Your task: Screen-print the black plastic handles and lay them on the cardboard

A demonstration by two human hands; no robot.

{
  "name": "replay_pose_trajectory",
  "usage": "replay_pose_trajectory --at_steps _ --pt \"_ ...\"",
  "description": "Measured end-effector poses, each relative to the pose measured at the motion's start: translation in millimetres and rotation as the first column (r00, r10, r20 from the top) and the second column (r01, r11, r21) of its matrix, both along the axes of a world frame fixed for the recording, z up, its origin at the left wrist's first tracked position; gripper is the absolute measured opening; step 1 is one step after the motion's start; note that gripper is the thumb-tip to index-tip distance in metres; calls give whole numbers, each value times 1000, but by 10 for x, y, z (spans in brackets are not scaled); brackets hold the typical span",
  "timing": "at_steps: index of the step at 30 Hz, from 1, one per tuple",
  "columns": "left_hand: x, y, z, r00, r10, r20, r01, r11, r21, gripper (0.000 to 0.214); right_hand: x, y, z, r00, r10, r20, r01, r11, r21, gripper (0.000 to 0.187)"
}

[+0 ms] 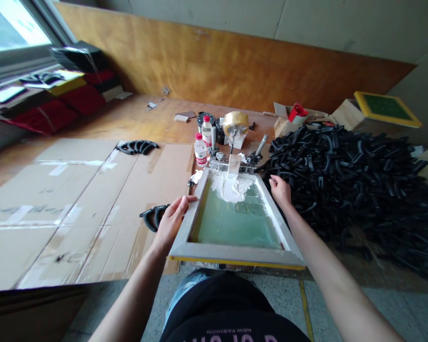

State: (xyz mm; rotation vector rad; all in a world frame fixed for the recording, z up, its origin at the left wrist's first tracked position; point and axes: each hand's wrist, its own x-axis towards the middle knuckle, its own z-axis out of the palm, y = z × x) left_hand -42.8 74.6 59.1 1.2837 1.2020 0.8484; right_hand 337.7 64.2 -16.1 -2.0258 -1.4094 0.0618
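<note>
A wooden screen-printing frame [235,254] with green mesh lies in front of me, its far end clamped. White ink [231,187] is piled at the far end of the mesh, with a squeegee [233,166] standing in it. My left hand [171,221] grips the frame's left rail, fingers wrapped over its edge. Over at the right rail near the far corner, my right hand [280,190] rests with its fingers curled down beside the wood. A few curved black plastic parts [153,216] lie just left of my left hand.
A large heap of black curved parts [360,185] fills the table's right side. Two small bottles [203,140], a tape roll [235,122] and tools stand behind the frame. Flattened cardboard [67,209] covers the left. A second yellow frame [387,108] leans at the far right.
</note>
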Motion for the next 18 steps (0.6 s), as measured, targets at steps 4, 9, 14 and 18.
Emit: replay_pose_trajectory --at_steps 4,9,14,18 --pt "-44 -113 -456 998 -38 -52 31 991 -128 71 -375 321 272 949 205 241 -240 962 128 52" --pt "11 -91 -885 993 -17 -113 -1 989 -151 80 -958 665 331 849 393 352 -359 919 -162 26" --pt "-23 -49 -1037 990 -32 -136 13 990 -140 76 -1041 465 149 780 534 325 -462 843 -277 4" --pt "-48 -49 -1090 991 -44 -130 25 990 -140 74 -958 100 189 552 784 285 -738 618 -272 12"
